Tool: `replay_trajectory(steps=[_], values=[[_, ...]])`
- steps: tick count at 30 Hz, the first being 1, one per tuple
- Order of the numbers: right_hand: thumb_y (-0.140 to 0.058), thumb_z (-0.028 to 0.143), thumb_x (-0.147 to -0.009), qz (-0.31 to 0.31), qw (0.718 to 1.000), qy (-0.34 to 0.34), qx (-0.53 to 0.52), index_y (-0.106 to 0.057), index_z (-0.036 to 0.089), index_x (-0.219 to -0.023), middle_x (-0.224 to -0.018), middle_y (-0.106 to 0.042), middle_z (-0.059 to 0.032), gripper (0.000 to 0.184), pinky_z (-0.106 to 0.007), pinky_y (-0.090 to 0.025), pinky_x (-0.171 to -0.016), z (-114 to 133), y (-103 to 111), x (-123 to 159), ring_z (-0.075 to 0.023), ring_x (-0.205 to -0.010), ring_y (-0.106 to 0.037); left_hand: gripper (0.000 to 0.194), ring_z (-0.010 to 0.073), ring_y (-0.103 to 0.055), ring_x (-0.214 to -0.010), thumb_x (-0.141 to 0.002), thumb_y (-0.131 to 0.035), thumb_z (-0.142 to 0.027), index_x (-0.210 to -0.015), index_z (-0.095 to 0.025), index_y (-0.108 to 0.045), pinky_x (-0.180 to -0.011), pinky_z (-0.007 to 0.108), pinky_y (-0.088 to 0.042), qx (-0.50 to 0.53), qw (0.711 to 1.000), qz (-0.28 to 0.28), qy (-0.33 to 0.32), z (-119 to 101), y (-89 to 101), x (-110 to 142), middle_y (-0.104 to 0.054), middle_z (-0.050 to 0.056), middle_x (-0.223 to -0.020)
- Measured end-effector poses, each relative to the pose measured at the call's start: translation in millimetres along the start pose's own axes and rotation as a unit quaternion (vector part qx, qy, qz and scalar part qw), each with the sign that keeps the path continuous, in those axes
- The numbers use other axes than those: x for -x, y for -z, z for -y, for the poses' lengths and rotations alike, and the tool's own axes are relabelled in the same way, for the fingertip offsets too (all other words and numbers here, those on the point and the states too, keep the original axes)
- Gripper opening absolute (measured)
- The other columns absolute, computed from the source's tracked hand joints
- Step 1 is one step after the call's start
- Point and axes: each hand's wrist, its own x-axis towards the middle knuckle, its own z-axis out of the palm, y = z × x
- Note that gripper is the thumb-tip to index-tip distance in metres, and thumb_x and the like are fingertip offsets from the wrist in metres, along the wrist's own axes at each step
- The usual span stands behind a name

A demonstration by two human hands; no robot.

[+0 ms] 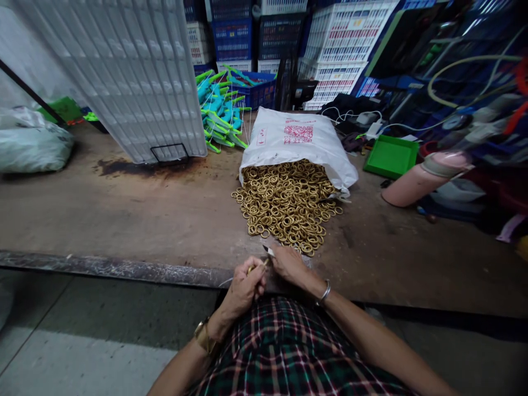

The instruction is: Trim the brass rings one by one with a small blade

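Observation:
My left hand [246, 281] is closed at the table's front edge, its fingers pinching a gold-coloured ring [250, 269] that they mostly cover. My right hand [289, 263] is closed beside it, almost touching. From its fingers sticks out a small tool with a dark pointed tip [266, 249] and a pale part behind it; its exact kind I cannot make out. Just beyond both hands lies a heap of gold-coloured rings [289, 206], spilling from the open mouth of a white sack [272, 129] with red print.
A ribbed translucent panel [144, 71] stands at the left rear, near green and turquoise hangers [223, 110]. To the right are a green tray [391, 155] and a tilted pink bottle [421, 179]. Stacked crates [350, 33] line the back. A plastic bag [33, 144] lies far left.

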Motion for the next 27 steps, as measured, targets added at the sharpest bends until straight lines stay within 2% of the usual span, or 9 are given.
replay_trajectory(steps=[2,4,7,10,15,17,22,24,27], values=[[-0.039,0.015,-0.079,-0.012,1.000,-0.002,0.012,-0.054,0.017,-0.110,-0.081,-0.067,-0.0107,0.034,-0.026,-0.029,-0.057,-7,2,-5,-0.0194,-0.070,-0.060,0.032,0.0041,-0.039,-0.040,-0.076,-0.055,-0.049,-0.074,-0.017,-0.048,-0.038,0.015,-0.026,-0.007,0.999,0.050,0.018,-8,1.2,11,-0.048,-0.005,-0.053],[-0.040,0.016,-0.078,-0.029,1.000,0.008,0.010,-0.052,0.019,-0.114,-0.081,-0.067,-0.0090,0.039,-0.026,-0.029,-0.057,-13,1,-7,-0.0190,-0.070,-0.059,0.032,0.0036,-0.038,-0.039,-0.076,-0.055,-0.048,-0.074,-0.017,-0.049,-0.037,0.015,-0.024,-0.010,0.996,0.064,0.053,-12,7.1,21,-0.048,-0.005,-0.053],[-0.039,0.016,-0.077,-0.055,0.998,0.020,-0.028,-0.056,0.019,-0.105,-0.077,-0.065,-0.0066,0.033,-0.025,-0.029,-0.058,-21,-3,-7,-0.0163,-0.065,-0.055,0.031,0.0030,-0.035,-0.039,-0.073,-0.060,-0.045,-0.073,-0.016,-0.050,-0.034,0.015,-0.020,-0.007,0.992,0.044,0.116,-7,26.2,36,-0.050,-0.004,-0.057],[-0.038,0.020,-0.079,-0.096,0.990,0.021,-0.100,-0.059,0.018,-0.086,-0.068,-0.060,-0.0034,0.022,-0.024,-0.029,-0.057,-27,-8,-3,-0.0134,-0.059,-0.048,0.030,0.0024,-0.036,-0.040,-0.069,-0.064,-0.042,-0.072,-0.015,-0.051,-0.034,0.014,-0.019,-0.007,0.986,0.013,0.167,13,49.8,51,-0.052,-0.003,-0.062],[-0.037,0.029,-0.082,-0.166,0.951,-0.005,-0.261,-0.055,0.017,-0.073,-0.058,-0.050,0.0015,0.024,-0.022,-0.031,-0.055,-33,-12,4,-0.0111,-0.055,-0.042,0.028,0.0017,-0.036,-0.040,-0.066,-0.068,-0.038,-0.069,-0.014,-0.054,-0.035,0.014,-0.018,0.022,0.975,-0.045,0.215,46,67.0,61,-0.052,-0.004,-0.060],[-0.038,0.030,-0.081,-0.191,0.927,-0.013,-0.321,-0.056,0.017,-0.073,-0.058,-0.049,0.0025,0.023,-0.022,-0.031,-0.055,-34,-13,6,-0.0104,-0.054,-0.042,0.026,0.0021,-0.038,-0.041,-0.065,-0.068,-0.036,-0.069,-0.013,-0.056,-0.035,0.013,-0.017,0.019,0.973,-0.049,0.225,54,63.4,53,-0.055,-0.002,-0.062],[-0.042,0.031,-0.078,-0.232,0.877,-0.027,-0.420,-0.055,0.017,-0.071,-0.056,-0.047,0.0044,0.020,-0.021,-0.033,-0.054,-37,-17,9,-0.0096,-0.053,-0.042,0.023,0.0040,-0.035,-0.035,-0.058,-0.073,-0.029,-0.054,-0.011,-0.058,-0.035,0.015,-0.021,-0.018,0.965,-0.039,0.259,73,35.2,15,-0.044,-0.005,-0.039],[-0.043,0.031,-0.077,-0.237,0.868,-0.033,-0.435,-0.054,0.018,-0.069,-0.055,-0.047,0.0047,0.020,-0.021,-0.034,-0.055,-38,-18,10,-0.0096,-0.053,-0.042,0.020,0.0075,-0.044,-0.039,-0.058,-0.073,-0.027,-0.056,-0.012,-0.060,-0.039,0.019,-0.033,-0.015,0.967,-0.034,0.250,81,19.0,1,-0.051,-0.003,-0.043],[-0.043,0.032,-0.077,-0.248,0.867,-0.037,-0.432,-0.055,0.018,-0.070,-0.056,-0.048,0.0046,0.020,-0.021,-0.035,-0.057,-38,-20,10,-0.0099,-0.055,-0.043,0.018,0.0140,-0.058,-0.057,-0.069,-0.066,-0.032,-0.076,-0.015,-0.065,-0.053,0.027,-0.047,-0.001,0.978,-0.021,0.205,87,-2.5,-9,-0.063,0.002,-0.062]])
